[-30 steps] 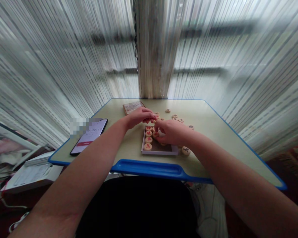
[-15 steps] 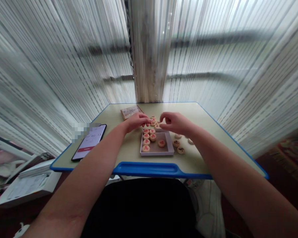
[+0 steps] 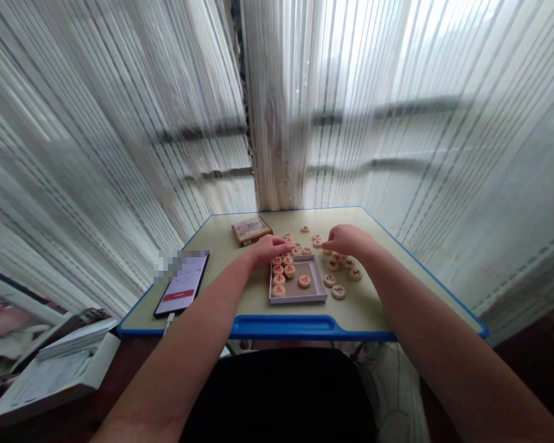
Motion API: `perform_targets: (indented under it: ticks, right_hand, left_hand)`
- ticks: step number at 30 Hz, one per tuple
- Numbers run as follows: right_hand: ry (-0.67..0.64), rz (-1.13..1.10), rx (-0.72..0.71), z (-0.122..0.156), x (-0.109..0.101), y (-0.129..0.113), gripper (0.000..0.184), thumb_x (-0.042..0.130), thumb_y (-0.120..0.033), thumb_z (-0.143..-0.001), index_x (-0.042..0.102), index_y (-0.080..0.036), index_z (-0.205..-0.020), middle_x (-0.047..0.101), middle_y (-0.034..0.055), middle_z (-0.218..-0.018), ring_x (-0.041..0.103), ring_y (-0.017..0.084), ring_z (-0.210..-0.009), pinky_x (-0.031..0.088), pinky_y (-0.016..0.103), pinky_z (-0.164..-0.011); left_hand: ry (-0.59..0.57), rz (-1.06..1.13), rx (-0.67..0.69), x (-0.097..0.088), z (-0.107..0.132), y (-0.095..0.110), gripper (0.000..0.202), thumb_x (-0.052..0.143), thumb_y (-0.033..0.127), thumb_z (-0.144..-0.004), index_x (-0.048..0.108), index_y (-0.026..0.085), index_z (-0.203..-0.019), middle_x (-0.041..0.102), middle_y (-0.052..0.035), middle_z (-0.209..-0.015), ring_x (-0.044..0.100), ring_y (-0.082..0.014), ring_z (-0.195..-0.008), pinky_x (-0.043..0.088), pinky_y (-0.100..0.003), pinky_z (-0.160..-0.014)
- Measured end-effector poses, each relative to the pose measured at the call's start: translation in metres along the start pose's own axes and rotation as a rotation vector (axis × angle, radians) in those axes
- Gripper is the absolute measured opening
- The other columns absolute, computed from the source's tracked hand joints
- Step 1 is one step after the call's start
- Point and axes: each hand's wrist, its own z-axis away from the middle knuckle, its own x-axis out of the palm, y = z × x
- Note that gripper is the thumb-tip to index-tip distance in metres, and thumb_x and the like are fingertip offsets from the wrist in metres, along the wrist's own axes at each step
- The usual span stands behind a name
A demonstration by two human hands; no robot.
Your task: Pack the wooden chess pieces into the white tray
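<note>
A shallow white box tray point(image 3: 299, 300) on the table holds several round wooden xiangqi pieces with red characters, grouped at its left side. One red piece point(image 3: 304, 281) lies apart toward its right. My left hand point(image 3: 268, 248) is over the tray's far left corner, fingers loosely extended and slightly bent beside loose pieces; its fingertips are partly hidden. To the right, my right hand point(image 3: 351, 239) is closed, thumb and fingers together low over the scattered pieces. What it holds, if anything, is hidden. A piece point(image 3: 317, 243) lies just left of its fingertips.
Black-marked pieces point(image 3: 338, 291) lie right of the tray. The patterned box lid point(image 3: 252, 229) sits at the back left. A phone point(image 3: 183, 280) with a cable lies at the left edge. The table point(image 3: 240, 289) has a blue rim and front groove; curtains hang behind.
My right hand has moved right, away from my left hand, uncovering pieces behind the tray. My left hand stays near the tray's far left corner. The camera view has shifted.
</note>
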Motion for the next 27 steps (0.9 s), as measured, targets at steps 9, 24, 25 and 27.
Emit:
perform_targets:
  ticks: [9, 24, 25, 27]
  right_hand:
    - [-0.073, 0.034, -0.014, 0.006, 0.000, -0.007, 0.030, 0.060, -0.036, -0.063, 0.069, -0.017, -0.085, 0.066, 0.0119, -0.089, 0.060, 0.022, -0.075, 0.041, 0.028, -0.055]
    - [-0.057, -0.183, -0.670, 0.055, -0.011, -0.048, 0.026, 0.060, -0.035, -0.066, 0.063, -0.019, -0.086, 0.058, 0.0006, -0.071, 0.046, 0.009, -0.055, 0.028, 0.022, -0.051]
    - [-0.073, -0.153, -0.659, 0.055, -0.011, -0.047, 0.026, 0.060, -0.035, -0.065, 0.064, -0.019, -0.086, 0.059, 0.0011, -0.071, 0.046, 0.010, -0.055, 0.028, 0.022, -0.051]
    - [-0.092, -0.092, -0.628, 0.054, -0.010, -0.046, 0.030, 0.061, -0.038, -0.063, 0.064, -0.020, -0.087, 0.060, 0.0023, -0.073, 0.047, 0.011, -0.057, 0.028, 0.022, -0.050]
  left_hand:
    - [0.007, 0.061, -0.024, 0.001, -0.002, -0.003, 0.031, 0.058, 0.041, -0.067, 0.066, 0.011, -0.072, 0.059, -0.0015, -0.062, 0.050, -0.0097, -0.057, 0.038, -0.021, -0.054]
    - [-0.024, 0.100, 0.004, 0.000, -0.005, -0.003, 0.033, 0.059, 0.042, -0.066, 0.065, 0.010, -0.070, 0.057, -0.0002, -0.059, 0.048, -0.0093, -0.055, 0.038, -0.021, -0.054]
    - [-0.028, 0.110, 0.000, 0.000, -0.005, -0.003, 0.033, 0.059, 0.042, -0.066, 0.065, 0.010, -0.069, 0.056, -0.0001, -0.059, 0.048, -0.0091, -0.055, 0.038, -0.021, -0.054]
    - [-0.041, 0.131, -0.012, 0.001, -0.005, -0.003, 0.032, 0.060, 0.042, -0.065, 0.065, 0.010, -0.069, 0.056, -0.0001, -0.058, 0.048, -0.0089, -0.055, 0.038, -0.021, -0.053]
